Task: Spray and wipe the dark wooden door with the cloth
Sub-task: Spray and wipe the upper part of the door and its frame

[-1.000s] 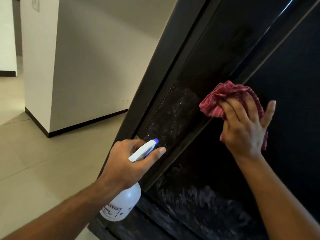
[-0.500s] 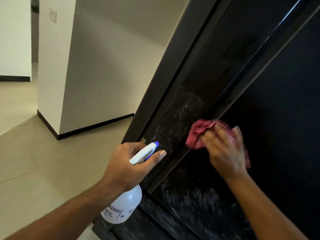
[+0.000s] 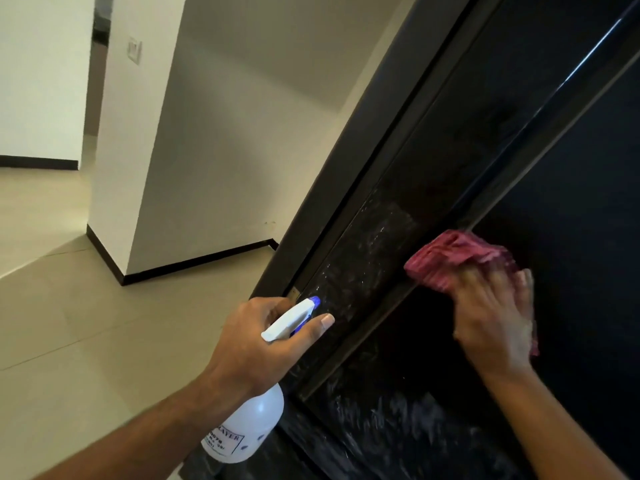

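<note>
- Our left hand is curled round the neck of the bottle, with the thumb stretched out beside the white trigger head. The other fingers are hidden behind the head, so we cannot tell whether one rests on the trigger.
- The bottle's blue nozzle tip points at the door and sits very near it. We cannot tell whether they touch. The label's print is blurred and partly covered by our wrist.
- Our right hand lies flat on the cloth, fingers fairly straight, and presses it against the door. Blur smears the fingertips, and the thumb is hard to make out.
- The red cloth is bunched. A wad sticks out above and left of the fingers and a strip shows past the hand's right edge. The rest is hidden under the palm. It lies just right of the raised moulding, on the dark panel.
- The door fills the right half, with its top and bottom cut off. Whitish streaks show low on the panel and on the strip by the nozzle.
- Both forearms run out of the bottom edge.
- To the left are the tiled floor and a white wall with dark skirting. The wall plate is too small to read.
</note>
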